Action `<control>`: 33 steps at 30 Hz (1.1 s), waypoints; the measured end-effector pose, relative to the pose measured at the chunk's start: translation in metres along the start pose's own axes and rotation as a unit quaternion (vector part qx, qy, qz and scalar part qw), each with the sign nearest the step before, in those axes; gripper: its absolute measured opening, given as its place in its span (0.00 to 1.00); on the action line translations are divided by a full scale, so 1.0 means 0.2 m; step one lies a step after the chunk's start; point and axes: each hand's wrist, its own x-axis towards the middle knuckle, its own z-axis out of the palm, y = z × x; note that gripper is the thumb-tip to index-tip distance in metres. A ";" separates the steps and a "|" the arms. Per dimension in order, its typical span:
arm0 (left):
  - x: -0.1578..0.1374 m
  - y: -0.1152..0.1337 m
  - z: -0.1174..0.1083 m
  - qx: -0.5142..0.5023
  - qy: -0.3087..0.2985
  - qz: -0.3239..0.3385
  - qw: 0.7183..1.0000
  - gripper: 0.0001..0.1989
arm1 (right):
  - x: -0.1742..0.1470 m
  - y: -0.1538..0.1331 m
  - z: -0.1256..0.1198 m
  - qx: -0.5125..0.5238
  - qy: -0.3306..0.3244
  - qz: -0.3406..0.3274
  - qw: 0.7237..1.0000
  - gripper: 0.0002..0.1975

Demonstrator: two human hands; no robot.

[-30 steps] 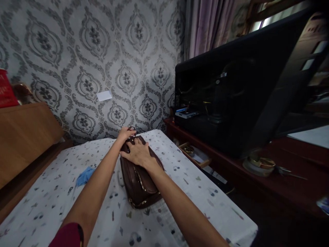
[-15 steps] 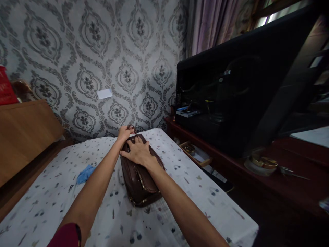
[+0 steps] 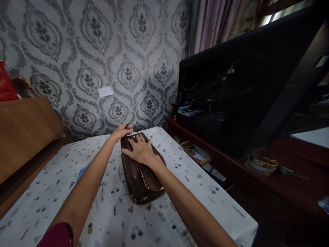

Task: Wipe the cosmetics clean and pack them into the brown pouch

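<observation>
A dark brown leather handbag [image 3: 135, 181] with gold-toned zips lies on a bed covered by a white patterned sheet [image 3: 138, 223]. At its far end a short carrying loop [image 3: 132, 124] stands up, and my left hand [image 3: 120, 133] has its fingers closed on the left side of that loop. My right hand [image 3: 140, 150] rests palm down on the bag's upper face, fingers spread. Partly behind my left forearm is a crumpled blue cloth [image 3: 82, 171].
A wooden headboard [image 3: 28, 127] borders the bed on the left. To the right stand a large black television [image 3: 221, 96] and a dark red desk [image 3: 295, 181], its small drawer [image 3: 199, 156] pulled out. Scissors [image 3: 290, 171] and a tape roll [image 3: 262, 163] lie on the desk.
My left hand has shifted slightly left at the loop, which now shows more of its arc. My left forearm covers more of the blue cloth. The right hand stays on the bag.
</observation>
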 end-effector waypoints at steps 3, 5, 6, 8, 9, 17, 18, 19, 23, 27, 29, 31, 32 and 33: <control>-0.04 -0.02 -0.08 0.027 -0.016 -0.021 0.999 0.12 | -0.03 0.00 -0.01 -0.005 -0.007 -0.008 1.000 0.32; -0.06 -0.04 -0.12 0.039 -0.018 -0.028 0.999 0.12 | -0.05 0.01 -0.01 -0.005 -0.013 -0.015 1.000 0.32; -0.06 -0.05 -0.13 0.043 -0.016 -0.029 0.999 0.12 | -0.05 0.01 -0.01 -0.004 -0.012 -0.017 1.000 0.32; -0.06 -0.07 -0.13 0.049 -0.008 -0.023 0.998 0.12 | -0.05 0.02 0.00 -0.005 -0.007 -0.021 1.000 0.31; -0.06 -0.08 -0.12 0.053 -0.002 -0.018 0.998 0.13 | -0.05 0.02 0.01 -0.005 -0.002 -0.022 1.000 0.31; -0.03 -0.12 -0.07 0.069 0.077 0.020 0.994 0.15 | -0.06 0.02 0.01 -0.014 0.009 -0.027 0.999 0.28; -0.04 -0.12 -0.06 0.066 0.085 0.023 0.994 0.15 | -0.06 0.02 0.01 -0.016 0.007 -0.028 0.999 0.28; -0.05 -0.11 -0.05 0.062 0.092 0.026 0.993 0.15 | -0.07 0.01 0.00 -0.018 0.004 -0.028 0.999 0.28; -0.09 -0.09 -0.03 0.044 0.102 0.034 0.993 0.16 | -0.06 0.01 0.01 -0.025 0.011 -0.028 0.999 0.28; -0.12 -0.05 -0.02 0.019 0.090 0.033 0.995 0.15 | -0.06 0.02 0.03 -0.026 0.021 -0.030 0.999 0.29; -0.13 -0.03 -0.02 0.003 0.085 0.031 0.996 0.13 | -0.06 0.02 0.03 -0.023 0.019 -0.031 0.999 0.29; -0.11 0.00 -0.01 -0.013 0.083 0.027 0.996 0.11 | -0.06 0.02 0.02 -0.020 0.014 -0.033 0.999 0.29; -0.10 0.01 0.00 -0.019 0.082 0.023 0.996 0.11 | -0.07 0.02 0.02 -0.019 0.011 -0.034 0.999 0.30; -0.08 0.03 0.01 -0.024 0.080 0.019 0.996 0.12 | -0.07 0.02 0.01 -0.018 0.008 -0.034 0.999 0.30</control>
